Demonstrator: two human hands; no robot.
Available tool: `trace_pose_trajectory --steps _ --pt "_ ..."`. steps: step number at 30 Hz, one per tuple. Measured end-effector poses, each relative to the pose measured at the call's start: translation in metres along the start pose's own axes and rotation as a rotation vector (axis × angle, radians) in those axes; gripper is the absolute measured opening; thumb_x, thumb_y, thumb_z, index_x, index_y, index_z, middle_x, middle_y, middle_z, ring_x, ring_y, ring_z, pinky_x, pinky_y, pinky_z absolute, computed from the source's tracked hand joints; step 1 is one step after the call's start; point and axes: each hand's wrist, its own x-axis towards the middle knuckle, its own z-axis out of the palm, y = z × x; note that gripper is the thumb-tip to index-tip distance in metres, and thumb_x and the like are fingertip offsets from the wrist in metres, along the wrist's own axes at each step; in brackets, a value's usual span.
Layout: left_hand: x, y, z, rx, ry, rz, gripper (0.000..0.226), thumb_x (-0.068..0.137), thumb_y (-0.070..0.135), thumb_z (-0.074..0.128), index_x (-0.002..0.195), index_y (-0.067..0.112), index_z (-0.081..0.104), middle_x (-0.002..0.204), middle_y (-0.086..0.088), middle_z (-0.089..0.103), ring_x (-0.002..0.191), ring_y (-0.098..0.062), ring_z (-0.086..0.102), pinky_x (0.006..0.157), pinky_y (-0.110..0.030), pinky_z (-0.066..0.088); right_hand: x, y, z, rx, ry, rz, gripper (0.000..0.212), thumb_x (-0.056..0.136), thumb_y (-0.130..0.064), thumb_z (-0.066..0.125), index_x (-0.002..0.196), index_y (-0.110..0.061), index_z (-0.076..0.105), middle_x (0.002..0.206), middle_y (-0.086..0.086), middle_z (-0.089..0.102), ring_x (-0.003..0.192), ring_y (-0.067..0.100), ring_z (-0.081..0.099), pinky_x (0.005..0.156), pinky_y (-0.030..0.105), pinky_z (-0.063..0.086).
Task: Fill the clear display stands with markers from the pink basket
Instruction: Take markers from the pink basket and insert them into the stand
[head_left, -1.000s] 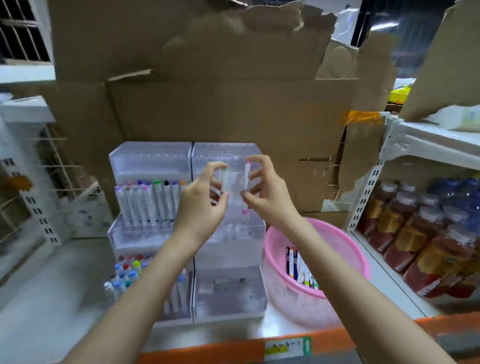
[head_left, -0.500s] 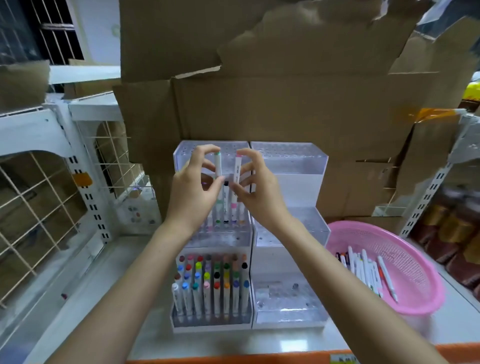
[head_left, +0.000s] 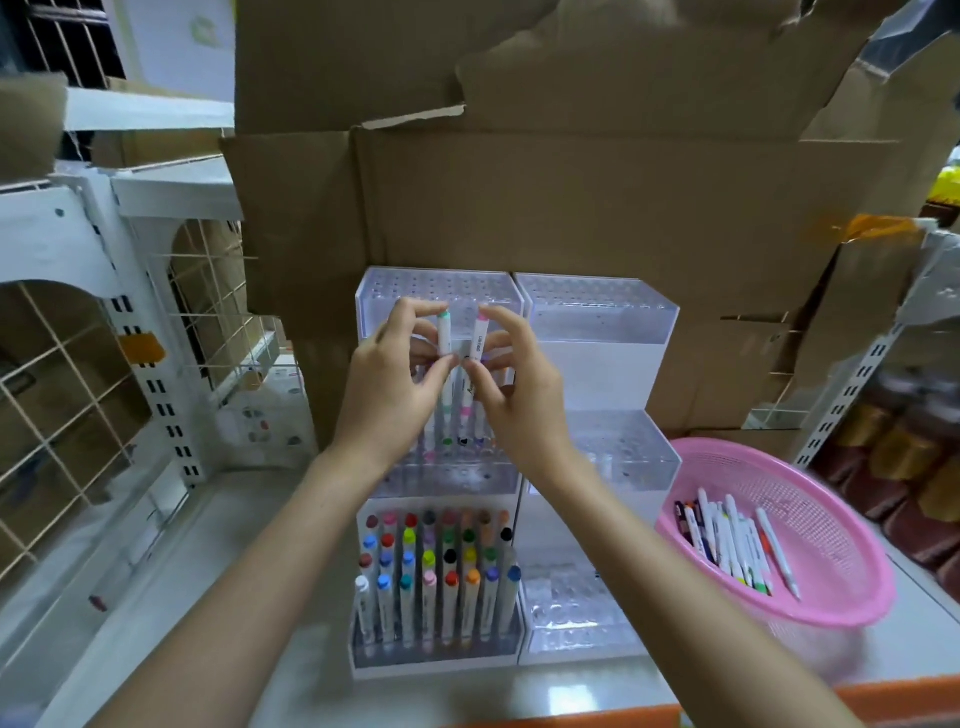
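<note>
- The left hand (head_left: 395, 387) pinches a green-capped marker (head_left: 444, 338) between thumb and fingertips and holds it upright.
- The right hand (head_left: 519, 397) pinches a pink-capped marker (head_left: 479, 344) the same way, just beside the green one. The two hands are nearly touching.
- Both markers are held in front of the upper part of the left stand (head_left: 436, 286). Their lower ends point down at its middle tier, and I cannot tell whether they sit in holes.
- A few markers stand in that middle tier, partly hidden by the hands.
- The bottom tier of the left stand is packed with rows of upright markers (head_left: 439, 571) with many-coloured caps.
- The right stand (head_left: 597, 312) touches the left one side by side, and its tiers look bare.
- The pink basket (head_left: 841, 545) stands on the counter (head_left: 239, 551) to the right of the stands, with loose markers (head_left: 727, 540) lying in it.
- Cardboard boxes (head_left: 571, 208) rise behind the stands, and a white wire rack (head_left: 62, 389) is on the left.
</note>
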Motion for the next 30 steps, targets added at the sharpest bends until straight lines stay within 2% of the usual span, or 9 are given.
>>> trace_pose_trajectory --steps 3,7,14,16,20,23,27,30 --pt "-0.0032 -0.0051 0.0011 0.008 -0.009 -0.001 0.036 0.081 0.006 0.073 0.112 0.01 0.054 0.088 0.006 0.06 0.076 0.001 0.06 0.071 -0.001 0.044 -0.0042 0.0003 0.0018 0.003 0.018 -0.008 0.04 0.091 -0.01 0.063 0.129 -0.017 0.051 0.088 -0.013 0.053 0.077 0.002 0.058 0.059 0.008 0.042" --pt "-0.0075 -0.0078 0.0043 0.055 -0.055 0.014 0.034 0.082 0.006 0.072 0.111 0.01 0.055 0.089 0.006 0.061 0.079 -0.003 0.059 0.072 0.002 0.041 -0.0046 0.0021 0.0024 -0.006 0.008 -0.013 0.042 0.09 -0.008 0.064 0.129 -0.017 0.051 0.086 -0.019 0.051 0.071 0.01 0.059 0.055 0.009 0.042" --pt "-0.0076 -0.0103 0.0059 0.101 -0.047 0.027 0.033 0.082 0.006 0.071 0.11 0.009 0.055 0.09 -0.001 0.065 0.079 -0.007 0.059 0.069 0.002 0.04 -0.0068 0.0067 0.0042 -0.04 -0.011 -0.031 0.044 0.091 -0.009 0.062 0.129 -0.024 0.046 0.088 -0.023 0.049 0.069 -0.001 0.057 0.057 0.006 0.041" --pt "-0.0085 -0.0098 0.0059 0.154 -0.049 0.05 0.031 0.082 0.007 0.071 0.109 0.008 0.055 0.091 -0.003 0.065 0.078 -0.01 0.061 0.066 -0.003 0.041 -0.0065 0.0066 0.0036 -0.045 -0.014 -0.031 0.045 0.09 -0.007 0.063 0.127 -0.027 0.044 0.087 -0.023 0.049 0.068 -0.002 0.057 0.057 0.006 0.042" --pt "-0.0067 -0.0101 0.0037 0.254 -0.052 0.073 0.029 0.083 0.012 0.07 0.105 0.01 0.052 0.088 -0.006 0.065 0.075 -0.018 0.063 0.061 -0.022 0.046 -0.0066 0.0064 0.0035 -0.056 -0.018 -0.05 0.047 0.091 -0.007 0.062 0.126 -0.03 0.041 0.086 -0.023 0.048 0.066 0.001 0.057 0.055 0.008 0.043" --pt "-0.0044 -0.0096 0.0022 0.207 -0.036 0.024 0.029 0.082 0.014 0.072 0.103 0.013 0.051 0.086 -0.003 0.067 0.077 -0.016 0.064 0.064 -0.024 0.05 -0.0066 0.0069 0.0032 -0.057 -0.016 -0.053 0.047 0.091 -0.007 0.062 0.126 -0.03 0.041 0.086 -0.022 0.048 0.067 0.004 0.058 0.055 0.01 0.046" --pt "-0.0051 -0.0067 0.0024 0.198 -0.06 0.05 0.029 0.081 0.012 0.072 0.104 0.013 0.054 0.085 -0.002 0.067 0.078 -0.014 0.063 0.067 -0.023 0.049 -0.0063 0.0083 0.003 -0.052 -0.014 -0.062 0.047 0.09 -0.006 0.063 0.126 -0.028 0.041 0.085 -0.022 0.049 0.068 -0.002 0.057 0.056 0.008 0.045" --pt "-0.007 -0.0086 0.0053 0.234 -0.101 0.07 0.028 0.081 0.012 0.072 0.102 0.014 0.055 0.083 0.0 0.066 0.079 -0.018 0.063 0.073 -0.034 0.052 -0.0066 0.0092 0.003 -0.047 -0.013 -0.068 0.047 0.09 -0.005 0.062 0.127 -0.025 0.042 0.086 -0.023 0.05 0.07 -0.004 0.057 0.058 0.007 0.044"
